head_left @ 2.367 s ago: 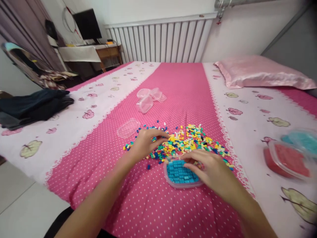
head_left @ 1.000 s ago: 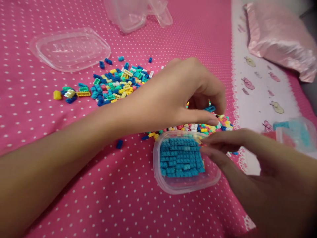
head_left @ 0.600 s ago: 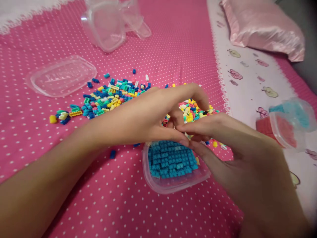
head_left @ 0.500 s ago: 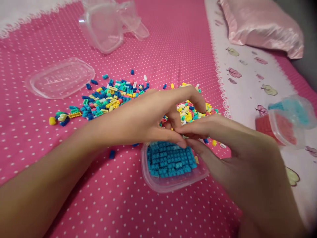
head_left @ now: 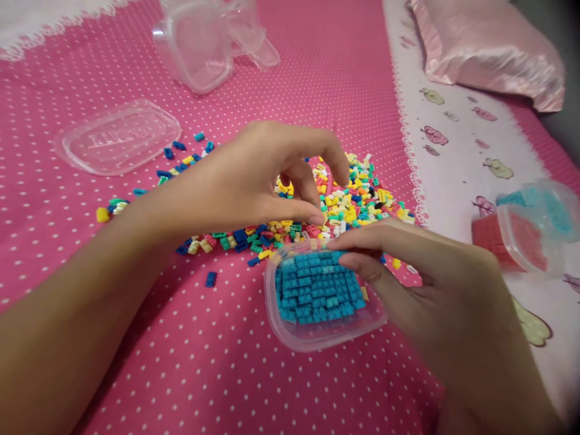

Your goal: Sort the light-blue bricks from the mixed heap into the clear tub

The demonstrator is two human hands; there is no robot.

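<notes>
Left hand [head_left: 267, 175] released above scattered bricks [head_left: 348, 208].
Right hand [head_left: 430, 284] bends over a tub [head_left: 317, 336] of blue bricks [head_left: 312, 290]; I cannot tell whether its grip holds one.

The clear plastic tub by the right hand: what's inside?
Inside the clear, rounded plastic tub are small blue plastic bricks in tight rows, a tan piece showing beside them. The right hand covers the tub's far right part; anything beneath the top bricks is hidden.

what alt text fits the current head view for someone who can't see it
A person's right hand reaches over a translucent tub of closely packed small blue bricks, while the left hand hangs above a loose multicoloured brick pile. A clear lid lies on the pink dotted cloth.
</notes>
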